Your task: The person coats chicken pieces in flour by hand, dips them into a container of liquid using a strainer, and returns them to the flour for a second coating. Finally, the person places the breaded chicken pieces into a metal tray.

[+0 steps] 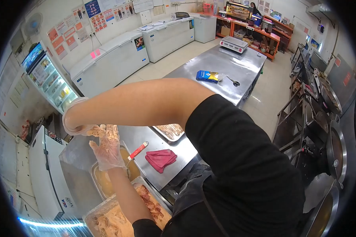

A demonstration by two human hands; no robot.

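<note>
My left hand (108, 146), in a clear plastic glove, is held up over the trays with its fingers stretched out and coated in clumpy orange-tan breading. My right forearm crosses in front at the top. My right hand (91, 130), also gloved, bends down beside the left fingertips; most of it is hidden behind my forearm and wrist. Under my left arm sits a tub (106, 215) of orange-tan flour with reddish, meat-like pieces at its right side. Beside it is a tray of yellowish liquid (103, 181), with a red-handled utensil (138, 151) leaning on it.
A folded pink cloth (161, 160) and a metal tray (171, 133) lie on the steel counter. A second steel table (209, 65) holds a blue packet (208, 76), scissors (234, 81) and a scale (233, 44). Large pans (335, 158) stand at right; chest freezers (110, 65) line the wall.
</note>
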